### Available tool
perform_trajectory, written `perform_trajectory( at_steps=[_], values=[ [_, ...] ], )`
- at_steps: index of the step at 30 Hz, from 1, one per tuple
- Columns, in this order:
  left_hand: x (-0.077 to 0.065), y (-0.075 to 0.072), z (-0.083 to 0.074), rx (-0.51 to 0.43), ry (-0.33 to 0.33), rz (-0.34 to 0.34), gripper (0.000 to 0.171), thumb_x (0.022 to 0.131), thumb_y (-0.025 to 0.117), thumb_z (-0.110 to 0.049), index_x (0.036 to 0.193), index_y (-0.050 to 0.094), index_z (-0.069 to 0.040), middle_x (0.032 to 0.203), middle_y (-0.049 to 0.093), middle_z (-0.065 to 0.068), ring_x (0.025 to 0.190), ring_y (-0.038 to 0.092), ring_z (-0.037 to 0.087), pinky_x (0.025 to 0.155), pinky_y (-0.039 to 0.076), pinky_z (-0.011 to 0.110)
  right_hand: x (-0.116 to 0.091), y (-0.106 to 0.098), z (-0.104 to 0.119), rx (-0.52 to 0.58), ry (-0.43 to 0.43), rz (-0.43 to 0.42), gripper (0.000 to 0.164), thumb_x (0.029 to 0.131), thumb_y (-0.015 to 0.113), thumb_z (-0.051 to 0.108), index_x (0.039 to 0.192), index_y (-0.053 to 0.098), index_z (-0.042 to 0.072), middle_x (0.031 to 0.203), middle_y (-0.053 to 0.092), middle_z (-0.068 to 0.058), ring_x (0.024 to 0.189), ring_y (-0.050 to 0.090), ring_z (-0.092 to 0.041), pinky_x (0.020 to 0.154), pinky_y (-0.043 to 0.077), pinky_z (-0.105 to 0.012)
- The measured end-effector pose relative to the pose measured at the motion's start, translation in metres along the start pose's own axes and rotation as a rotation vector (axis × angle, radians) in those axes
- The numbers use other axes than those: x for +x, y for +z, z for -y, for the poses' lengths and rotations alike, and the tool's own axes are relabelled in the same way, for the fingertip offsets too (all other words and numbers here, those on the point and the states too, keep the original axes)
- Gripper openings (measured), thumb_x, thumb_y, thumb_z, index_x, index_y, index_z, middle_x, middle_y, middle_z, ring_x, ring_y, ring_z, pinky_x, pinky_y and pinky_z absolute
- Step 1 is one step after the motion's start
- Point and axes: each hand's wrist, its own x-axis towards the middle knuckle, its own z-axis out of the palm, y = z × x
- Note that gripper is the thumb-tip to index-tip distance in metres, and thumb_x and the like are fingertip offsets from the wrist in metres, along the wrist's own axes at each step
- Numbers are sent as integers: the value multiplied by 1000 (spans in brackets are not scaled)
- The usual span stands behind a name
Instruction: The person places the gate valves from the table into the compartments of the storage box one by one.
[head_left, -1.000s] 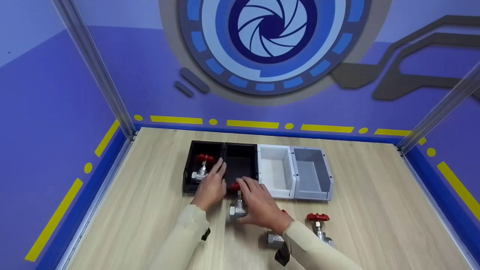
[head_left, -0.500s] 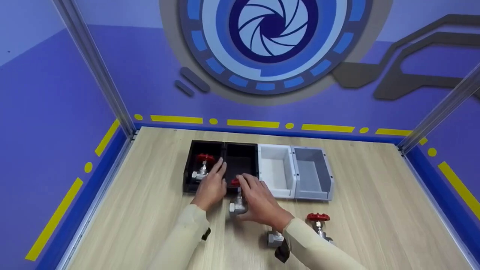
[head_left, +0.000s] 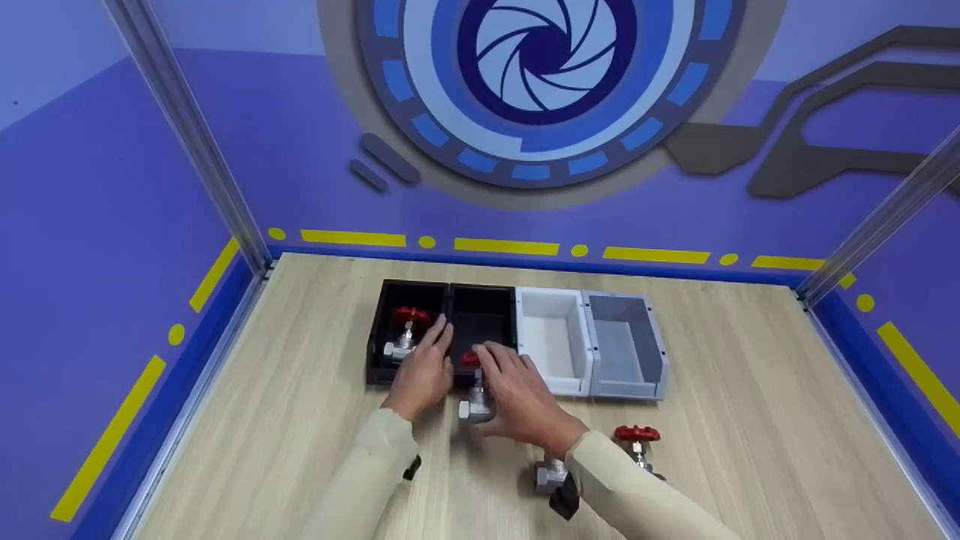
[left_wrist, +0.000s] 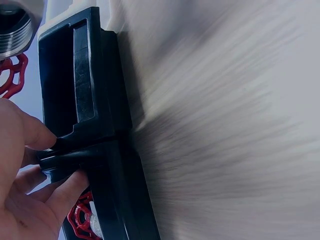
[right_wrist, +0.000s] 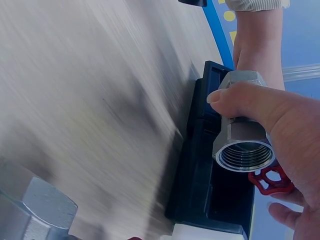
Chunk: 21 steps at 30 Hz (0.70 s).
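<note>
Taking the white bin (head_left: 562,387) as the landmark, the right hand (head_left: 517,394) is just to its front left, its grip closed around a metal valve (head_left: 477,409) with a red wheel. That valve is upright with the wheel on top, in front of the white bin's left-hand neighbor, the inner black bin (head_left: 482,300), and its threaded open end faces the camera in the right wrist view. The left hand (head_left: 421,379) is farther left of the white bin, its grip narrow: thumb and fingers pinch the joined side walls (left_wrist: 72,157) where the inner black bin meets the outer black bin (head_left: 412,291). The outer black bin, second to the left of the white bin, holds a boxed valve (head_left: 403,345), wheel up. The gray bin (head_left: 630,391) touches the white bin's right side. Nearer the person than the white bin, a half-hidden valve (head_left: 550,477) is on the desk (head_left: 750,390) beside the right sleeve (head_left: 637,487), its upper part covered by the arm. Nearer the person and to the right of the white bin is a red-wheeled valve (head_left: 637,444), its lower end behind the same sleeve. Behind the white bin, beyond the desk, rises a blue and purple wall (head_left: 285,150).
</note>
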Motion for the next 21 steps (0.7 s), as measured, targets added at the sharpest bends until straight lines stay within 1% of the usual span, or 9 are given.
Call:
perform_trajectory(
  at_steps=[7, 17, 21],
  values=[
    [-1, 0, 0, -16, 14, -20, 58, 86, 62, -4, 142, 47, -2, 152, 40, 14, 87, 67, 34, 77, 54, 44, 5, -3, -2, 3, -3, -6, 116, 53, 89, 52, 145, 36, 5, 143, 46, -15, 130, 46, -30, 100, 45, -50],
    [-1, 0, 1, -7, 10, -7, 58, 87, 60, -6, 143, 46, -2, 153, 40, 13, 87, 66, 33, 76, 54, 43, 10, -4, -6, 3, 8, 9, 116, 53, 89, 50, 146, 35, 6, 145, 45, -14, 132, 45, -31, 104, 42, -48],
    [-1, -1, 1, -7, 20, -16, 57, 86, 60, -5, 142, 47, -1, 152, 40, 15, 77, 66, 30, 72, 54, 43, 12, -4, -7, -11, 11, 6, 116, 53, 89, 50, 146, 35, 5, 144, 45, -14, 132, 45, -31, 104, 42, -48]
  ],
)
